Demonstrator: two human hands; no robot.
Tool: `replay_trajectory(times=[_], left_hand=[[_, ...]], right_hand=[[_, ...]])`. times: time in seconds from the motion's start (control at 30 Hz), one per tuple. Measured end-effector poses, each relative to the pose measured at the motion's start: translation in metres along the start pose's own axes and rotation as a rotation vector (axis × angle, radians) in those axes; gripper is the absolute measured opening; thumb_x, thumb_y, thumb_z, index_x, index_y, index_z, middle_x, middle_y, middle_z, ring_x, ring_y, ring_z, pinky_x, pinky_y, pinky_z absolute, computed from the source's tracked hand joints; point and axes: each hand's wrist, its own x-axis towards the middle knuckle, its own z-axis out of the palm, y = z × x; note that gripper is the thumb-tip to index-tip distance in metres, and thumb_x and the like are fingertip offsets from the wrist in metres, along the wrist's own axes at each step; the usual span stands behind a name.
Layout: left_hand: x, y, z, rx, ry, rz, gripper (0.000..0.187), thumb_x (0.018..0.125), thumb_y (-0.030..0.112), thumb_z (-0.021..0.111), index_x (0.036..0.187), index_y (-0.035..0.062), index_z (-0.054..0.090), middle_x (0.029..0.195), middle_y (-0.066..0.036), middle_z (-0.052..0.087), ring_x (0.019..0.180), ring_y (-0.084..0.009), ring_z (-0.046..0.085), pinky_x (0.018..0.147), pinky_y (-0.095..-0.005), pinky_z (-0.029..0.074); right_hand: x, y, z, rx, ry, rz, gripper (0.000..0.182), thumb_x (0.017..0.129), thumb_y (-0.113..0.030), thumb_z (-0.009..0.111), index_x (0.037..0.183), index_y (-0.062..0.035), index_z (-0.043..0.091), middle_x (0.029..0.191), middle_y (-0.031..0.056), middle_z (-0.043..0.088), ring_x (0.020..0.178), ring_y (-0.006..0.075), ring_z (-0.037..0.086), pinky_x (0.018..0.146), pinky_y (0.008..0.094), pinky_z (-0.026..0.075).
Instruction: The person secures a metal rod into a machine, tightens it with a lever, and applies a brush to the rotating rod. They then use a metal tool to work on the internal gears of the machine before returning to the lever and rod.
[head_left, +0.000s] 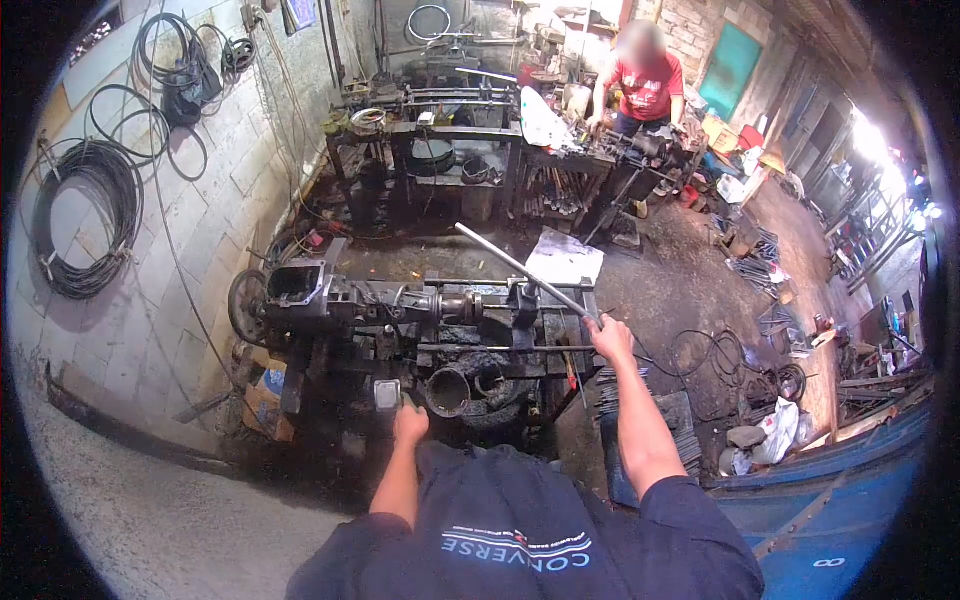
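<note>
**A crowded metalworking shop**

This is a workshop for metal and machine work. Just ahead of the right hand [610, 338], which grips a long steel rod [520, 268], stands a greasy lathe-like machine [400, 305]. Beyond it, a steel workbench [470, 140] is piled with parts, where another person [645, 85] works. Left of the grip, coils of cable [85, 215] hang on a block wall [210, 200]. To the right, scrap metal [760, 260] litters the dirt floor.
</note>
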Motion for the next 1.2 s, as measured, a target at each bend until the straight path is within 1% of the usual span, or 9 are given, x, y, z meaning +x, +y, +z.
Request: replay_trajectory(times=[0.07, 0.3, 0.4, 0.47, 0.73, 0.83, 0.9, 1.13, 1.2], left_hand=[[0.001, -0.001, 0.001, -0.003, 0.009, 0.007, 0.044, 0.089, 0.03, 0.055, 0.108, -0.0084, 0.064, 0.109, -0.032, 0.063, 0.105, -0.045, 0.062, 0.093, -0.0495, 0.048], [0.009, -0.01, 0.009, 0.002, -0.022, 0.026, 0.046, 0.087, 0.028, 0.055, 0.114, -0.0089, 0.061, 0.107, -0.033, 0.063, 0.105, -0.0464, 0.061, 0.092, -0.0506, 0.048], [0.007, -0.008, 0.007, -0.005, 0.031, 0.063, 0.046, 0.088, 0.029, 0.056, 0.116, -0.0081, 0.059, 0.106, -0.033, 0.063, 0.104, -0.0468, 0.061, 0.092, -0.0511, 0.048], [0.004, -0.005, 0.003, -0.016, 0.0, 0.041, 0.046, 0.088, 0.029, 0.056, 0.116, -0.0076, 0.059, 0.106, -0.033, 0.063, 0.104, -0.0468, 0.061, 0.092, -0.0513, 0.048], [0.005, -0.007, 0.007, -0.025, -0.009, 0.032, 0.042, 0.089, 0.028, 0.059, 0.115, -0.0044, 0.058, 0.107, -0.03, 0.064, 0.105, -0.0461, 0.059, 0.088, -0.052, 0.048], [0.009, -0.012, 0.009, -0.007, -0.02, 0.026, 0.045, 0.089, 0.029, 0.059, 0.119, -0.0037, 0.057, 0.108, -0.029, 0.064, 0.106, -0.0455, 0.06, 0.089, -0.051, 0.048], [0.009, -0.012, 0.011, -0.001, 0.009, 0.043, 0.047, 0.088, 0.03, 0.057, 0.115, -0.0085, 0.058, 0.107, -0.033, 0.063, 0.103, -0.0457, 0.062, 0.09, -0.0516, 0.048], [0.009, -0.01, 0.008, 0.005, -0.017, 0.025, 0.048, 0.088, 0.029, 0.058, 0.116, -0.009, 0.058, 0.108, -0.033, 0.063, 0.105, -0.0446, 0.061, 0.092, -0.0504, 0.048], [0.011, -0.011, 0.01, 0.007, -0.039, 0.015, 0.053, 0.089, 0.033, 0.058, 0.127, -0.0032, 0.054, 0.112, -0.028, 0.063, 0.107, -0.0441, 0.059, 0.091, -0.0497, 0.047]], right_hand=[[0.0, -0.001, -0.003, -0.026, -0.045, -0.006, 0.068, 0.089, -0.061, 0.053, 0.13, -0.0061, 0.059, 0.109, 0.0262, 0.066, 0.108, 0.0418, 0.062, 0.091, 0.0501, 0.048], [0.003, 0.0, 0.0, -0.027, -0.03, -0.026, 0.068, 0.09, -0.06, 0.053, 0.13, -0.006, 0.058, 0.11, 0.0262, 0.066, 0.107, 0.0412, 0.062, 0.091, 0.0493, 0.048], [0.0, -0.001, 0.003, -0.01, -0.013, -0.018, 0.067, 0.09, -0.06, 0.052, 0.13, -0.0059, 0.059, 0.109, 0.0263, 0.066, 0.107, 0.0412, 0.063, 0.091, 0.0494, 0.048], [0.0, -0.001, 0.004, 0.006, -0.015, -0.013, 0.06, 0.091, -0.058, 0.052, 0.116, -0.0043, 0.063, 0.109, 0.0261, 0.066, 0.107, 0.0425, 0.062, 0.091, 0.0516, 0.048], [0.002, -0.001, 0.001, -0.004, -0.026, -0.013, 0.061, 0.091, -0.058, 0.052, 0.116, -0.0031, 0.063, 0.108, 0.0262, 0.066, 0.107, 0.042, 0.062, 0.091, 0.0513, 0.048], [-0.001, -0.004, 0.0, 0.0, -0.022, -0.022, 0.061, 0.092, -0.058, 0.052, 0.115, -0.0028, 0.063, 0.105, 0.0263, 0.067, 0.104, 0.0421, 0.063, 0.089, 0.0514, 0.048], [-0.001, -0.004, -0.004, -0.004, -0.014, -0.033, 0.06, 0.092, -0.057, 0.052, 0.115, -0.0028, 0.063, 0.103, 0.0262, 0.067, 0.103, 0.0423, 0.063, 0.088, 0.0516, 0.049], [0.001, -0.002, 0.003, -0.018, -0.001, -0.045, 0.058, 0.092, -0.056, 0.053, 0.116, -0.004, 0.064, 0.102, 0.0262, 0.068, 0.102, 0.0426, 0.064, 0.087, 0.0517, 0.049], [-0.001, -0.002, 0.003, -0.023, -0.01, -0.037, 0.058, 0.092, -0.056, 0.053, 0.116, -0.0044, 0.064, 0.102, 0.0259, 0.068, 0.102, 0.0425, 0.064, 0.088, 0.0516, 0.049]])
